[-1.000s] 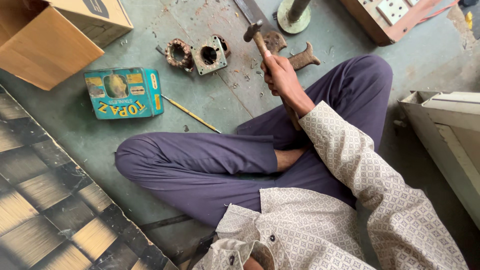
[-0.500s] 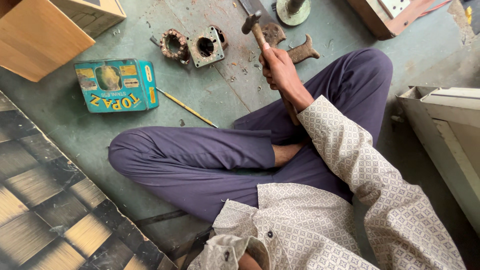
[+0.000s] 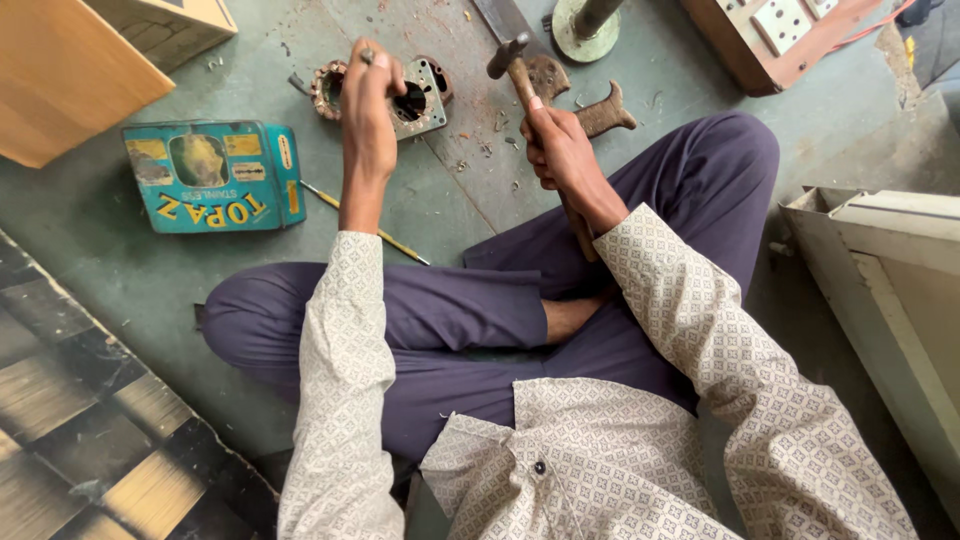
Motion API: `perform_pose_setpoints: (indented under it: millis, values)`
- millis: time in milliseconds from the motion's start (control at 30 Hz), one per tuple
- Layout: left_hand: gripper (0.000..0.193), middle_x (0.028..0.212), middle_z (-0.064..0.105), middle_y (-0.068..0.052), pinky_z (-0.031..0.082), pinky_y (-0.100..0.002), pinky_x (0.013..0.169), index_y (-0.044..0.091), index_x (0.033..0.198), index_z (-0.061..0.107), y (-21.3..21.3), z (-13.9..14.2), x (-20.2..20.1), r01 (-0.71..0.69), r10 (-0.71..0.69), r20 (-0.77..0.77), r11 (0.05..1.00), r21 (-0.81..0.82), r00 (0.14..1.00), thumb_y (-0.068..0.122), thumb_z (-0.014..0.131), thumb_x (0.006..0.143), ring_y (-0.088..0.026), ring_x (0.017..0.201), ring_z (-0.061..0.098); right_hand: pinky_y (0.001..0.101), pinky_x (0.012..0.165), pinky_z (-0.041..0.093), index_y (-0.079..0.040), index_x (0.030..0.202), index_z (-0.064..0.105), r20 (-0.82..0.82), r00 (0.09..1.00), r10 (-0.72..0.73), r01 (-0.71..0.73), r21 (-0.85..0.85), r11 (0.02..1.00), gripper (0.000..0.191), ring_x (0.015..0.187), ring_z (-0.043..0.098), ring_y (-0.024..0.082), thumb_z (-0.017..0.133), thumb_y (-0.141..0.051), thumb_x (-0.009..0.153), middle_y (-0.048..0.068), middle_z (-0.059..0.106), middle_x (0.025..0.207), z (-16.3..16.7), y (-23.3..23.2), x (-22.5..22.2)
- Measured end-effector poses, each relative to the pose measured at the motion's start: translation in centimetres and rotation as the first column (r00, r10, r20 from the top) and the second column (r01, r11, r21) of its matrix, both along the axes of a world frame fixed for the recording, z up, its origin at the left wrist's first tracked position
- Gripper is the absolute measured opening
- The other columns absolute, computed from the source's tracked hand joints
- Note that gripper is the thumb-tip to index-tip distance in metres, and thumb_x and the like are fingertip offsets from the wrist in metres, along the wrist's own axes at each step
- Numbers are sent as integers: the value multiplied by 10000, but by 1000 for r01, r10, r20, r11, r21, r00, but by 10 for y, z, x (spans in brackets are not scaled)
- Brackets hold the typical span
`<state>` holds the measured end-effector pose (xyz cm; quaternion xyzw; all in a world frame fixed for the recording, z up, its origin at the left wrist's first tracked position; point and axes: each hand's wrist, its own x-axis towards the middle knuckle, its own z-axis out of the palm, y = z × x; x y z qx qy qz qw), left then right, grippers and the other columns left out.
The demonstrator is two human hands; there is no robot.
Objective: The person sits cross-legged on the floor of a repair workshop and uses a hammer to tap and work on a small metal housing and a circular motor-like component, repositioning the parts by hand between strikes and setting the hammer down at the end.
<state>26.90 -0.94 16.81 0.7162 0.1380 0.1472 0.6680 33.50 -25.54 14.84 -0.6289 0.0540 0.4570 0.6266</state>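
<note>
I sit cross-legged on the floor. My left hand point(image 3: 368, 105) reaches forward over a square grey metal housing with a round hole point(image 3: 428, 92) and pinches a small metal pin whose tip point(image 3: 367, 55) shows above the fingers. My right hand point(image 3: 560, 150) grips the wooden handle of a hammer, with its dark head point(image 3: 505, 55) raised to the right of the housing. A rusty ring-shaped part point(image 3: 324, 88) lies just left of the housing.
A teal tin box point(image 3: 215, 175) and a thin yellow stick point(image 3: 385, 235) lie on the floor to the left. A wooden box point(image 3: 90, 60) stands at far left. A rusty bracket point(image 3: 605, 112), a round metal base point(image 3: 578, 22), a switch panel point(image 3: 790, 30) and a white frame point(image 3: 880, 270) surround me.
My left hand has come into view and reached over the metal housing with the pin. My right hand still holds the hammer near the same spot.
</note>
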Motion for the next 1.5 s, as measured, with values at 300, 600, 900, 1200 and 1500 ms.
perform_pose_setpoints:
  millis: [300, 600, 900, 1200, 1500]
  values:
    - [166, 958, 543, -65, 442, -361, 896, 89, 1076, 805, 4, 3, -15, -204, 223, 34, 804, 558, 974, 197, 680, 1059, -235, 943, 503, 263, 401, 203, -157, 858, 470, -49, 997, 51, -53, -46, 998, 424, 453, 247, 53, 413, -523, 1065, -69, 340, 598, 2, 8, -5]
    - [393, 955, 730, -51, 576, -263, 793, 30, 1276, 674, -3, 5, -7, -240, 231, 99, 966, 93, 968, -34, 812, 914, -93, 851, 673, 260, 402, 204, -157, 860, 480, -36, 997, 73, -75, -55, 996, 425, 458, 249, 46, 413, -521, 1069, -74, 345, 606, 7, 10, -6]
    - [151, 897, 759, -35, 567, -233, 761, 1, 1021, 678, -16, -1, 1, -254, 233, 117, 940, 228, 965, -21, 811, 953, -66, 837, 696, 259, 405, 206, -143, 873, 491, -17, 998, 67, -68, -72, 995, 423, 462, 251, 44, 410, -507, 1074, -74, 356, 611, 14, 10, -7]
    - [142, 883, 756, -43, 581, -249, 750, 5, 1025, 690, -17, -3, 2, -249, 215, 136, 911, 329, 967, -1, 803, 940, -77, 827, 724, 261, 401, 203, -140, 874, 485, -4, 997, 72, -72, -56, 996, 419, 460, 252, 44, 410, -498, 1078, -73, 358, 615, 11, 9, -7]
    - [187, 974, 786, -93, 594, -310, 760, 25, 1077, 751, -19, -10, 0, -274, 229, 151, 830, 485, 962, 23, 835, 910, -166, 844, 761, 264, 399, 214, -142, 861, 474, -9, 998, 65, -66, -61, 996, 430, 448, 257, 49, 410, -511, 1073, -71, 344, 611, 1, 7, -6]
